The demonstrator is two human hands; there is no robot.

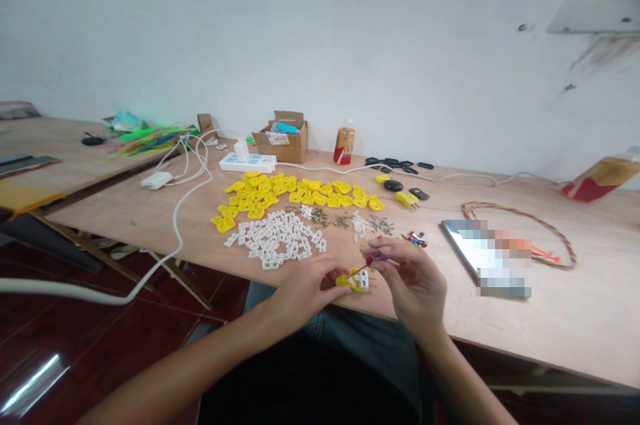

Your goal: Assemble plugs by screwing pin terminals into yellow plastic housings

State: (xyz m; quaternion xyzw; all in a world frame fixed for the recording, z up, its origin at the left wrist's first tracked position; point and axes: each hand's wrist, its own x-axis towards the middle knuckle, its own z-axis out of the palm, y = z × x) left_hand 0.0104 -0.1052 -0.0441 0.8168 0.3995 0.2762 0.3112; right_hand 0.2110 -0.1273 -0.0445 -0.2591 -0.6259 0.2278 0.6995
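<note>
Near the table's front edge, my left hand (320,282) pinches a yellow plug shell (345,280) with a white insert (360,280) seated in it. Thin prongs point right from its end. My right hand (415,278) is closed on a small screwdriver (373,260) with a red and purple handle. Its shaft slants down to the left and meets the plug; the fingers of my left hand partly hide the tip. Beyond my hands lie a heap of white plastic inserts (280,238) and a spread of yellow plug shells (255,192).
Small screws (381,224), brass bits (320,216) and white pins (361,224) lie in little piles. To the right are a phone-like slab (463,248) and a twisted cord (545,232). A power strip (247,162), cardboard box (283,142) and bottle (344,143) stand behind.
</note>
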